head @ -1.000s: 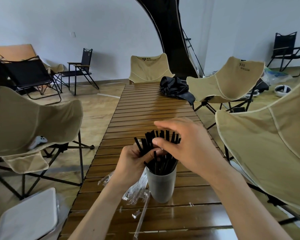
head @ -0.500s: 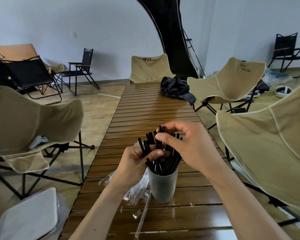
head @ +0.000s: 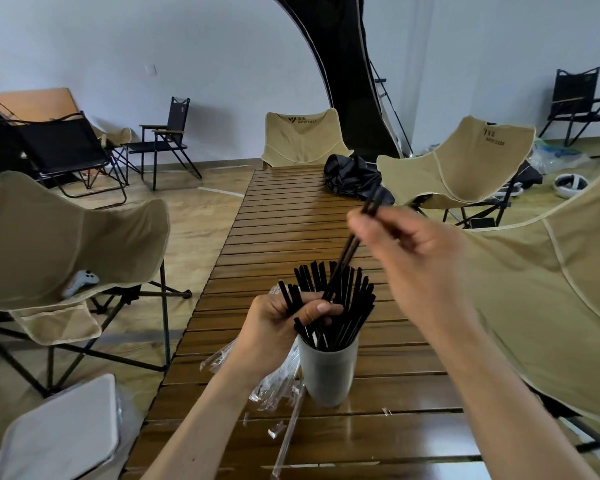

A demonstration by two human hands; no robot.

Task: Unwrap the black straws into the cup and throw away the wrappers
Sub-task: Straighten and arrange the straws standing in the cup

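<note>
Right hand [head: 409, 251] now higher, fingers [head: 357, 221] pinching black straws [head: 352, 247].

A single wide-angle head-worn camera looks forward and down along a slatted wooden table [head: 291, 216], the hands close below the lens and folding chairs [head: 302, 136] farther off toward the wall.

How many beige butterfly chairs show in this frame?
4. One chair at the left of the table, one at its far end, one at far right, one at near right. Others may lie outside the view.
</note>
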